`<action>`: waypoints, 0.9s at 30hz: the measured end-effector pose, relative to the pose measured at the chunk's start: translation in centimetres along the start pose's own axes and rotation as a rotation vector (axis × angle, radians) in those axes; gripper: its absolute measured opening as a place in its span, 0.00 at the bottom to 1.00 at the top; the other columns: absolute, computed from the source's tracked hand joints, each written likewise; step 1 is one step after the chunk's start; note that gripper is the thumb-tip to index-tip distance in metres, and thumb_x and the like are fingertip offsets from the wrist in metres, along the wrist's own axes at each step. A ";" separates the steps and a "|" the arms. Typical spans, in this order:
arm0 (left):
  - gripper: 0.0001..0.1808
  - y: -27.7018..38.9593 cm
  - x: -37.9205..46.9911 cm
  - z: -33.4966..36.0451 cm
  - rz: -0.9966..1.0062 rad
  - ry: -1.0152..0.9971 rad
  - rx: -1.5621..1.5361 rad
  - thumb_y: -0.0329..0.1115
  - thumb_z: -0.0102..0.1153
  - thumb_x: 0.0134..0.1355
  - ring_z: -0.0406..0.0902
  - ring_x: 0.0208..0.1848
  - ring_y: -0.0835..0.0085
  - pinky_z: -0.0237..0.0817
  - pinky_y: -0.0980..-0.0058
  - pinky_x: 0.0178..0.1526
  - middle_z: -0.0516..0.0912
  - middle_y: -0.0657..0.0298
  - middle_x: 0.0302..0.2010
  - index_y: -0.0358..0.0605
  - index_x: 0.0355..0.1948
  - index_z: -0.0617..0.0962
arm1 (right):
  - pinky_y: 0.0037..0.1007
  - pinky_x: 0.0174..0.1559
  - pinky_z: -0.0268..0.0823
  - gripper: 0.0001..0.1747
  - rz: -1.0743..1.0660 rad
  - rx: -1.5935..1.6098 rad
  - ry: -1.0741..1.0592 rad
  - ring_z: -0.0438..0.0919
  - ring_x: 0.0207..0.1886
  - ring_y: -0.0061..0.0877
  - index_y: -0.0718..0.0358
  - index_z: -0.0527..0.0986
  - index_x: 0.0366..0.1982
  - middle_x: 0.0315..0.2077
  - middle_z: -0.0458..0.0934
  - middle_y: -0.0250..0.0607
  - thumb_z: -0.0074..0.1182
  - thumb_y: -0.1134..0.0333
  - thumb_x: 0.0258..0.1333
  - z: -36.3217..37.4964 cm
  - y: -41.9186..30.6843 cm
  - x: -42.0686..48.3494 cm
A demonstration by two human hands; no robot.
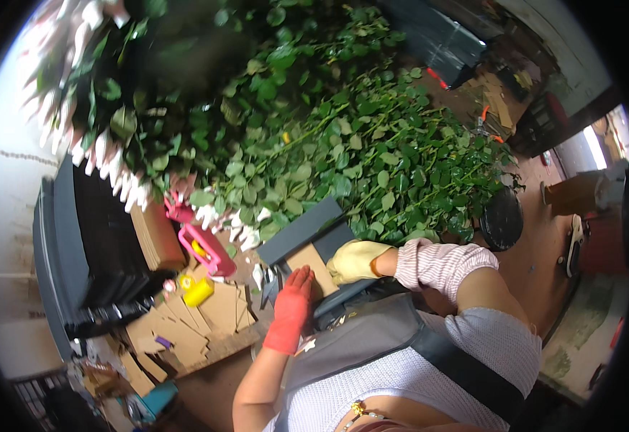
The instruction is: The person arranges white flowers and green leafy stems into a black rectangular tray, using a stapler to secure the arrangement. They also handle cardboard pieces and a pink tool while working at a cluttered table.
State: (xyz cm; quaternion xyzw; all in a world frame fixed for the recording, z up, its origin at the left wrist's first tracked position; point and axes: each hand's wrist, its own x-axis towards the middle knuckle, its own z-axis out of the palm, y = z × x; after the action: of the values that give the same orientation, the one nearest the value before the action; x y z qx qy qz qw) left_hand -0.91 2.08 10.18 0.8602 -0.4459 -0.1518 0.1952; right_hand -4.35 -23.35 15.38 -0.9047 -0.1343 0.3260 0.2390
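In the head view my left hand [293,305], in a red glove, lies with its fingers together on the left edge of a brown cardboard piece [312,264]. My right hand [359,262], in a pale yellow glove, rests at the cardboard's right edge; its fingertips are partly hidden, so a grip cannot be told. The cardboard sits across a dark grey sheet-like form [301,229] close to my apron. Just beyond it spreads a large heap of leafy rose stems [347,156], with pale wrapped heads [115,167] along the left side.
Left of my hands, a pink tape dispenser [206,249], a yellow roll [198,292] and flat cardboard pieces [185,329] lie on the table. Dark stacked sheets [112,232] stand farther left. Orange-handled pruning shears [484,127] lie beyond the stems; a round black stool [502,218] is at right.
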 end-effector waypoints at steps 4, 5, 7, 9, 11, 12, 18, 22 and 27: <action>0.22 -0.9 -0.7 1.2 -0.163 0.011 -0.188 0.28 0.60 0.67 0.74 0.70 0.53 0.69 0.64 0.69 0.79 0.59 0.68 0.47 0.63 0.81 | 0.42 0.47 0.80 0.17 -0.019 0.300 0.557 0.87 0.42 0.35 0.51 0.81 0.51 0.45 0.87 0.40 0.54 0.50 0.71 -8.6 1.8 0.4; 0.22 -0.4 -0.3 0.6 -0.113 0.012 -0.123 0.30 0.61 0.66 0.75 0.69 0.52 0.70 0.63 0.69 0.80 0.58 0.67 0.47 0.62 0.81 | 0.41 0.50 0.80 0.18 0.044 0.317 0.740 0.87 0.44 0.34 0.52 0.79 0.57 0.51 0.86 0.42 0.52 0.54 0.72 -10.4 4.0 1.6; 0.23 0.7 0.4 -0.4 -0.014 0.023 0.008 0.32 0.64 0.65 0.76 0.68 0.52 0.70 0.62 0.68 0.81 0.56 0.65 0.46 0.62 0.81 | 0.42 0.64 0.72 0.22 0.211 0.199 0.900 0.82 0.57 0.39 0.58 0.76 0.63 0.57 0.82 0.48 0.51 0.61 0.73 -12.0 10.2 4.3; 0.24 1.1 0.8 -0.8 0.007 0.046 0.020 0.29 0.68 0.61 0.77 0.67 0.52 0.70 0.62 0.69 0.82 0.54 0.64 0.42 0.60 0.82 | 0.48 0.70 0.64 0.22 0.370 -0.179 0.777 0.82 0.58 0.40 0.61 0.77 0.62 0.56 0.83 0.47 0.50 0.62 0.72 -10.5 14.2 5.6; 0.25 0.7 -0.3 0.1 -0.018 0.074 0.006 0.26 0.67 0.60 0.77 0.67 0.51 0.70 0.63 0.69 0.82 0.54 0.64 0.41 0.60 0.81 | 0.53 0.72 0.59 0.21 0.384 0.038 0.342 0.84 0.53 0.39 0.61 0.79 0.59 0.52 0.85 0.44 0.51 0.63 0.70 -11.2 11.6 4.3; 0.21 0.7 -0.2 0.2 -0.014 0.070 0.032 0.34 0.61 0.67 0.77 0.67 0.52 0.73 0.61 0.66 0.80 0.58 0.67 0.43 0.60 0.82 | 0.46 0.61 0.69 0.18 0.342 -0.149 0.189 0.85 0.49 0.39 0.62 0.81 0.53 0.46 0.86 0.46 0.52 0.62 0.68 -9.4 12.0 4.2; 0.19 1.6 0.3 -0.3 -0.020 0.088 0.022 0.32 0.60 0.67 0.78 0.66 0.50 0.74 0.59 0.65 0.82 0.56 0.65 0.42 0.58 0.82 | 0.44 0.54 0.75 0.17 0.048 -0.040 0.404 0.84 0.47 0.48 0.62 0.83 0.48 0.42 0.86 0.51 0.54 0.63 0.61 -4.8 14.4 1.3; 0.19 1.0 -0.3 0.8 -0.125 0.090 -0.179 0.32 0.62 0.65 0.78 0.66 0.49 0.74 0.58 0.65 0.82 0.53 0.64 0.39 0.57 0.82 | 0.40 0.42 0.79 0.16 0.237 -0.241 0.420 0.86 0.41 0.39 0.64 0.83 0.45 0.40 0.86 0.46 0.56 0.60 0.65 -11.7 11.6 2.9; 0.20 1.8 0.6 -1.1 0.002 0.085 -0.021 0.30 0.66 0.63 0.80 0.63 0.47 0.75 0.57 0.63 0.83 0.49 0.62 0.36 0.56 0.82 | 0.39 0.56 0.76 0.25 0.335 -0.572 0.586 0.82 0.57 0.33 0.53 0.76 0.63 0.57 0.82 0.36 0.58 0.61 0.66 -19.8 14.0 9.2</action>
State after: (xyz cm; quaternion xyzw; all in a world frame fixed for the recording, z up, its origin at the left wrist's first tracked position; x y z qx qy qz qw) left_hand -1.43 0.86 11.93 0.8633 -0.4367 -0.1196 0.2231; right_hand 16.77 -38.41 16.59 -0.9980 0.0027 0.0396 -0.0491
